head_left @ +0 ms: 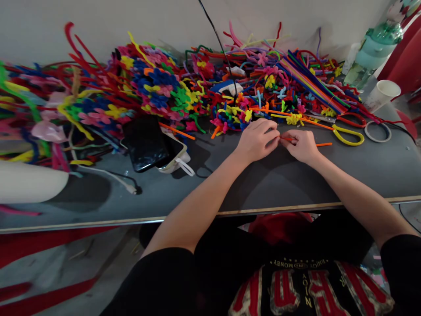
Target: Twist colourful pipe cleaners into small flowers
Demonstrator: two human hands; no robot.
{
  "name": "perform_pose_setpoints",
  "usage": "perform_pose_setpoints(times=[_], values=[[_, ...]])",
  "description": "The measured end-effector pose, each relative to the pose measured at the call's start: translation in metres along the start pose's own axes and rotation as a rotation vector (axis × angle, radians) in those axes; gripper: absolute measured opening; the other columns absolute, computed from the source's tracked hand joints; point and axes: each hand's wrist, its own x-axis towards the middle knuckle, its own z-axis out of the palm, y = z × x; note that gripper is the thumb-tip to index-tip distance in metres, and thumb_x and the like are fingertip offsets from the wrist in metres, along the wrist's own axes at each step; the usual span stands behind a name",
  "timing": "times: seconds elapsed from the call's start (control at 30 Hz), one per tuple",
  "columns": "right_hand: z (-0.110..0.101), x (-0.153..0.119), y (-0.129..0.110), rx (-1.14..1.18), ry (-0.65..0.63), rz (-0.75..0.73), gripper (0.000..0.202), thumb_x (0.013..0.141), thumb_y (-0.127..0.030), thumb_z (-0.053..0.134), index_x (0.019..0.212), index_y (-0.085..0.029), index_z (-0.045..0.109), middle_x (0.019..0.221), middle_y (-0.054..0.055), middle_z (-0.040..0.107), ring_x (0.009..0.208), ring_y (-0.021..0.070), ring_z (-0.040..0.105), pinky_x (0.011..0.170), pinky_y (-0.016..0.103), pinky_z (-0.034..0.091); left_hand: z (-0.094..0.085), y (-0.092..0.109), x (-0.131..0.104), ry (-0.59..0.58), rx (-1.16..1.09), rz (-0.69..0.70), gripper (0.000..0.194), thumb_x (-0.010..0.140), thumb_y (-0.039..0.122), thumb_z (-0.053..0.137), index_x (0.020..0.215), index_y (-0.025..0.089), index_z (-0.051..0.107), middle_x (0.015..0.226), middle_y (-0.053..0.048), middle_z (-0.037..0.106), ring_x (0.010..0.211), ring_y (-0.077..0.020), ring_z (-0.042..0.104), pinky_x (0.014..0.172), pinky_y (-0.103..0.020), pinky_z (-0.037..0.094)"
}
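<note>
Both my hands meet just above the grey table. My right hand (301, 145) is closed in a pinch on an orange pipe cleaner (324, 144), whose straight end sticks out to the right below the hand. At the other end of it, my left hand (258, 139) has its fingers bent together, with the fingertips closed on the short reddish-orange part between the hands. The exact shape of that part is mostly hidden by the fingers. Right behind my left hand lies a bunch of small pipe-cleaner flowers (226, 117) in blue, yellow and pink.
Yellow-and-red-handled scissors (348, 136) and a tape ring (378, 131) lie to the right, near a paper cup (383, 94) and a green bottle (373, 52). Phones (144, 145) and a white cable (112, 175) are at left. Heaped pipe cleaners (161, 87) line the wall.
</note>
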Motion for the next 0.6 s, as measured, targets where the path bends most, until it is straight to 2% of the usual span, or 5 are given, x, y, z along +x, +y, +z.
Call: perform_pose_setpoints(times=[0.13,0.27,0.37,0.47,0.6], values=[[0.001,-0.004,-0.003,-0.087,0.063,-0.076,0.025,0.087,-0.028,0.059,0.097,-0.017,0.078,0.075,0.006,0.071,0.067,0.0151,0.059,0.067,0.027,0.04,0.0,0.007,0.004,0.074,-0.094,-0.181,0.018,0.094,0.026,0.052,0.084,0.018,0.065,0.097,-0.01,0.063,0.097,-0.0231,0.059,0.089,-0.041,0.048],[0.002,-0.006,-0.002,-0.141,0.101,-0.15,0.028,0.09,-0.029,0.054,0.1,-0.019,0.078,0.089,0.008,0.075,0.073,0.0162,0.063,0.069,0.027,0.041,0.005,0.0,0.003,-0.013,-0.342,-0.363,0.023,0.094,0.033,0.056,0.083,0.017,0.068,0.099,-0.008,0.062,0.092,-0.0187,0.06,0.078,-0.032,0.05],[0.0,-0.004,-0.001,-0.084,0.091,-0.099,0.027,0.089,-0.032,0.057,0.097,-0.018,0.079,0.079,0.006,0.073,0.067,0.0141,0.059,0.067,0.026,0.04,0.012,-0.011,-0.001,-0.057,-0.505,-0.475,0.028,0.094,0.038,0.058,0.085,0.016,0.072,0.103,-0.008,0.064,0.088,-0.0171,0.062,0.073,-0.03,0.05],[-0.003,0.0,0.002,0.016,0.06,-0.02,0.027,0.086,-0.035,0.062,0.094,-0.016,0.079,0.071,0.004,0.07,0.06,0.0119,0.052,0.062,0.026,0.037,0.015,-0.018,-0.002,-0.064,-0.535,-0.426,0.034,0.097,0.044,0.055,0.092,0.017,0.075,0.107,-0.009,0.069,0.094,-0.0194,0.064,0.081,-0.035,0.052],[-0.003,0.004,0.007,0.098,0.055,0.003,0.026,0.083,-0.034,0.064,0.092,-0.015,0.079,0.073,0.004,0.07,0.058,0.0102,0.048,0.06,0.026,0.036,0.008,-0.016,-0.001,-0.033,-0.356,-0.155,0.035,0.098,0.049,0.054,0.111,0.023,0.074,0.111,-0.009,0.074,0.108,-0.0226,0.064,0.097,-0.042,0.049]])
